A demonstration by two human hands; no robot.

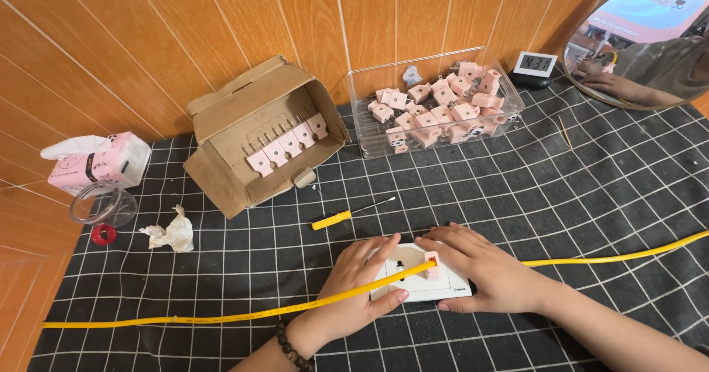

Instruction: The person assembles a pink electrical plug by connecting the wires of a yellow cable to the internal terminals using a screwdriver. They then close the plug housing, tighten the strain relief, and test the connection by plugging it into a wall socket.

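Yellow cable (pixel 221 316) crosses a white rectangular socket plate (pixel 421 283) on the checked counter (pixel 591 195).
Left hand (pixel 358 283) lies flat, pinning plate and cable steady; right hand (pixel 480 265) curls over the small pink plastic plug (pixel 432 265), fingers pressing it into place.

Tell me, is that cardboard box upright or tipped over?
Tipped over: the cardboard box lies on its side, its opening facing forward, pink plugs lined up inside.

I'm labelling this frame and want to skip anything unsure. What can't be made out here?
Head view only:
- White socket plate: both ends lie under the left hand and right hand.
- Yellow cable: both ends run off the frame's sides.
- Pink plug: its pins are hidden, facing the plate.
- Cardboard box: its depth is shadowed.
- Round mirror: cut off by the top-right corner.
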